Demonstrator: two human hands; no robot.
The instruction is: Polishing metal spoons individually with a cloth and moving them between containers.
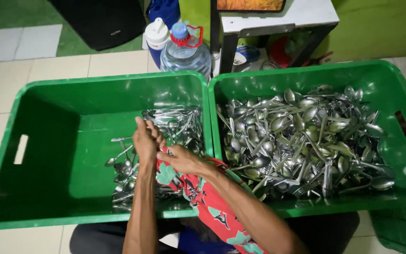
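Both my hands are over the left green crate (43, 94). My left hand (145, 141) is raised with fingers closed around something thin at the fingertips, probably a piece of cutlery; I cannot make it out clearly. My right hand (180, 158) grips a red floral cloth (203, 197) that drapes from the crate's front down to my lap. A smaller heap of metal spoons and forks (175, 123) lies in the left crate's right part. The right green crate (400, 155) holds a large pile of spoons and forks (301, 136).
The crates stand side by side on a tiled floor. Behind them are a large clear water bottle (185, 54), a blue and white jug (156, 37), a dark-legged table (278, 21) and a black box (97, 21). The left crate's left half is bare.
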